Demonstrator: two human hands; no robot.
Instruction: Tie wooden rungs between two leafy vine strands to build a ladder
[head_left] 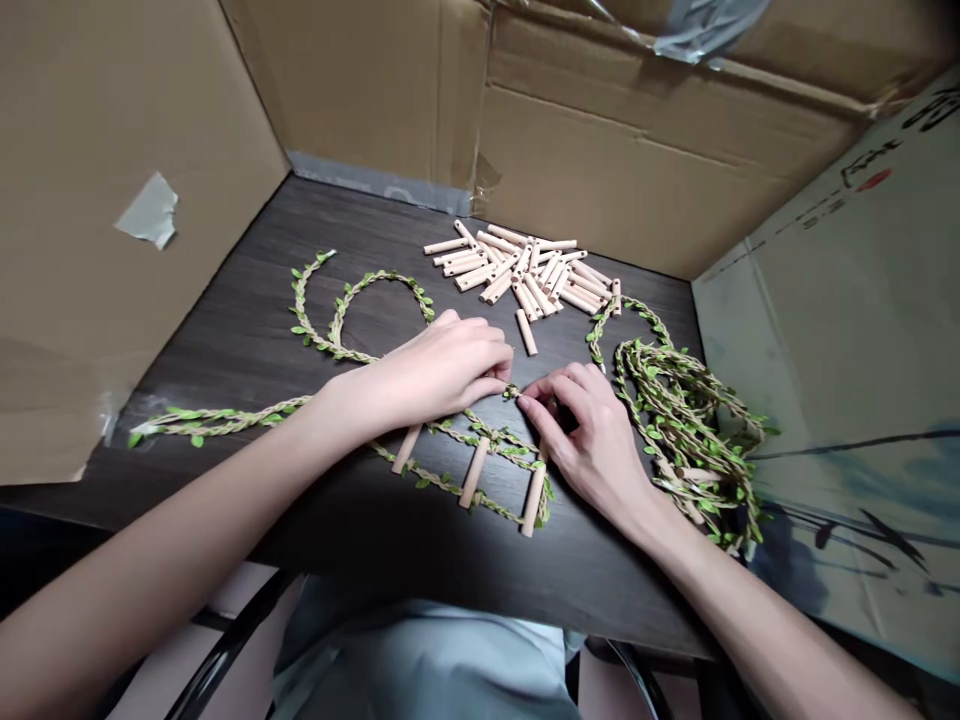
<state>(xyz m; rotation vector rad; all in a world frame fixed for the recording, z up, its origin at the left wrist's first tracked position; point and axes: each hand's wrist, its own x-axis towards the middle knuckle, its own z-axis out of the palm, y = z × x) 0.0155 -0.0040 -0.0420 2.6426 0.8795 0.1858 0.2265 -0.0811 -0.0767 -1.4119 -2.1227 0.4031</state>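
The curled fingers of the left hand [431, 375] and right hand [589, 440] meet from either side at a knot of green-leafed jute twine [512, 392], though any firm grip cannot be told.

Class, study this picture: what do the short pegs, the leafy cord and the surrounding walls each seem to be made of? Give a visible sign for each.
The short pegs look like unfinished pale wood: matte and uncoated. The leafy cord seems to be twisted natural twine, probably jute, with small green leaves, perhaps fabric or plastic; the picture cannot settle which. The walls look like brown corrugated cardboard, with plain matte surfaces, fold creases and taped joins.
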